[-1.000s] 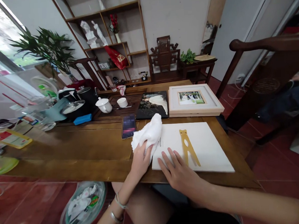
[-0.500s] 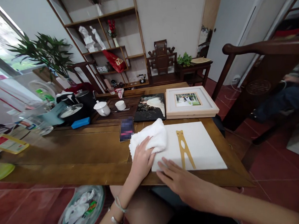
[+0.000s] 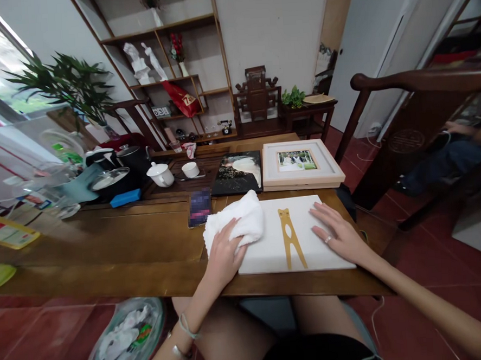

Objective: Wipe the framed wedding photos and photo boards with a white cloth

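Note:
A white towel [image 3: 245, 215] lies bunched over the left part of a flat white board [image 3: 259, 260] at the table's near edge. My left hand [image 3: 227, 251] grips the towel's near side, fingers over it and thumb to the right. A gold, long-legged shape with an animal-like head [image 3: 288, 232] lies on or is fixed to the board; I cannot tell which. On the board's right side rests my right hand [image 3: 339, 233], open, fingers stretched and a ring on one of them. It holds nothing.
Behind the board are a framed photo [image 3: 331, 161], a dark picture panel [image 3: 224, 175] and a dark booklet or phone [image 3: 199, 207], partly blurred. A lidded white teacup [image 3: 161, 175] and blue block [image 3: 126, 198] stand farther left. A waste bin [image 3: 159, 321] sits below the wooden table [image 3: 106, 248].
My right hand has moved from the board's near left corner to its right side. The left hand stays on the towel. The whole view has shifted slightly.

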Demonstrator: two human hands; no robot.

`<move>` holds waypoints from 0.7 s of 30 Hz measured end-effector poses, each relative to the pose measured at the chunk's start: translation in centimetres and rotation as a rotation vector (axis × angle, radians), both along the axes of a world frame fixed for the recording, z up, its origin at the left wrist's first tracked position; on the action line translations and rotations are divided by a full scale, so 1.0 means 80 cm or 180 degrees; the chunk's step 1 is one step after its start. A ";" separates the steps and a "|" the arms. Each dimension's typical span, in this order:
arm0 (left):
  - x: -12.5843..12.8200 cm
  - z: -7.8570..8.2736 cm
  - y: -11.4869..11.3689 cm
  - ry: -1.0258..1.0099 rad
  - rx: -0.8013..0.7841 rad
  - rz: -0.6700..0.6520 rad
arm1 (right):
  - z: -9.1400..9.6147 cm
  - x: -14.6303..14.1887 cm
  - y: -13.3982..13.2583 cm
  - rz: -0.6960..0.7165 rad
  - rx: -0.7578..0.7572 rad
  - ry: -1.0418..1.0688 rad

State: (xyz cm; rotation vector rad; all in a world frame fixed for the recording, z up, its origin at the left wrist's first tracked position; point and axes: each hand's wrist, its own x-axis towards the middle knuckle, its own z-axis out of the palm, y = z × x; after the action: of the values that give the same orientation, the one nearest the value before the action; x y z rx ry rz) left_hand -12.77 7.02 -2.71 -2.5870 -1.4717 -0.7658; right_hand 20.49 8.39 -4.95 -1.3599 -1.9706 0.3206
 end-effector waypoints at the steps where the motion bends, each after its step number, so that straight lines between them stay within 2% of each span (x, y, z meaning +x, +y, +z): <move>1: 0.002 0.004 -0.001 0.0070 -0.0077 -0.0008 | -0.001 -0.004 -0.001 0.0010 -0.0003 -0.0048; 4: 0.016 0.017 -0.001 0.0375 -0.0339 0.0076 | -0.001 -0.014 -0.003 0.0118 -0.0004 -0.0125; 7: 0.032 0.029 0.007 0.0614 -0.0348 0.0213 | 0.002 -0.016 -0.004 0.0239 -0.0084 -0.0119; 11: 0.035 0.047 0.027 0.0614 -0.0218 -0.0039 | 0.003 -0.016 -0.004 0.0271 -0.0127 -0.0059; 14: 0.032 0.059 0.030 0.0396 -0.0017 -0.0311 | 0.003 -0.017 -0.004 0.0278 -0.0138 -0.0048; 18: 0.043 0.048 0.008 0.0675 0.0149 -0.1075 | 0.000 -0.017 -0.002 0.0271 -0.0121 -0.0058; 21: 0.052 0.035 -0.002 0.1053 0.0037 -0.1227 | -0.003 -0.015 -0.001 0.0285 -0.0103 -0.0074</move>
State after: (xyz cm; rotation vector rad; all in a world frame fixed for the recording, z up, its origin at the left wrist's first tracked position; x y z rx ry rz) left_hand -8.59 6.85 0.13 -2.8487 -0.8905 -0.3391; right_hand 19.28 8.27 -5.17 -1.3033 -2.0576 0.3816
